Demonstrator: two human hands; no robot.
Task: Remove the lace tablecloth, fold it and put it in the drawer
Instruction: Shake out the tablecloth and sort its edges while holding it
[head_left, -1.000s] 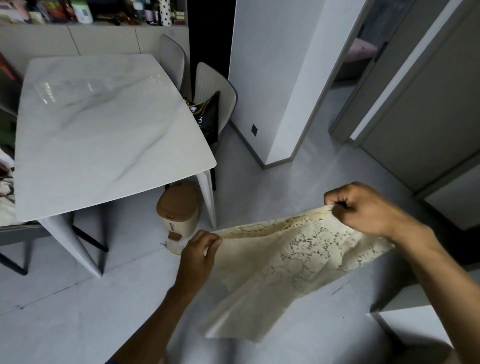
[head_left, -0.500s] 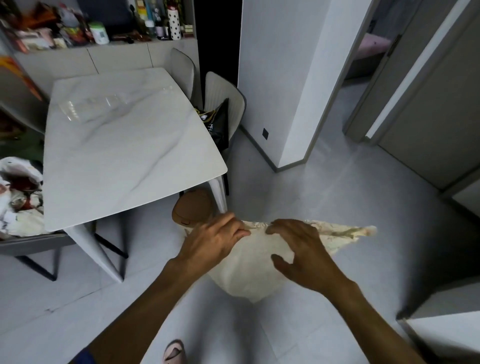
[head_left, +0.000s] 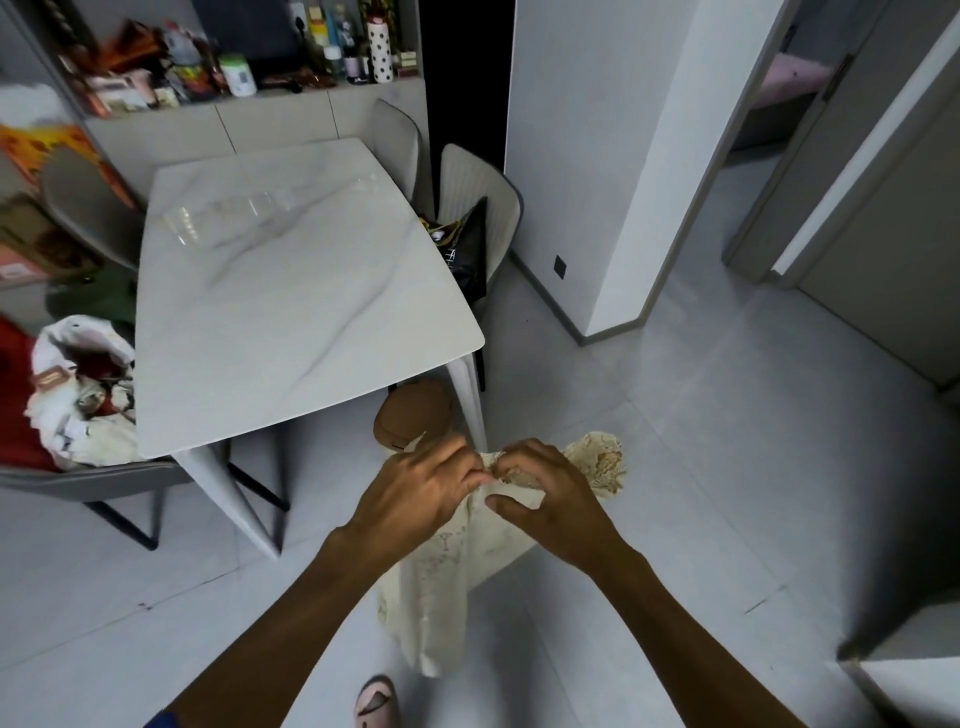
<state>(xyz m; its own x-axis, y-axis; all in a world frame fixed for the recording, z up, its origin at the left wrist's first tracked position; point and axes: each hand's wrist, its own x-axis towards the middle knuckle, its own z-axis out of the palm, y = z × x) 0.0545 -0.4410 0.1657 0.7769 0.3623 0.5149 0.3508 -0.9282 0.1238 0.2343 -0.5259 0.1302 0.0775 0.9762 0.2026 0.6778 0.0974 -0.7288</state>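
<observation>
The cream lace tablecloth (head_left: 441, 582) hangs folded in front of me, above the grey floor, its free end dangling down to near my foot. My left hand (head_left: 415, 493) and my right hand (head_left: 550, 499) meet at its top edge, both pinching the cloth there. A lace corner (head_left: 602, 462) sticks out to the right of my right hand. The white marble table (head_left: 291, 301) stands bare at the upper left. No drawer shows in this view.
A brown-lidded bin (head_left: 413, 410) sits under the table's near corner, just beyond my hands. Grey chairs (head_left: 478, 208) stand around the table, one holding a black bag. A cluttered counter (head_left: 234, 78) runs along the back. A white cabinet corner (head_left: 914, 680) juts in at lower right.
My hands, spread wide with the cloth stretched between them a second ago, have come together at its top edge. The cloth now hangs doubled and narrower.
</observation>
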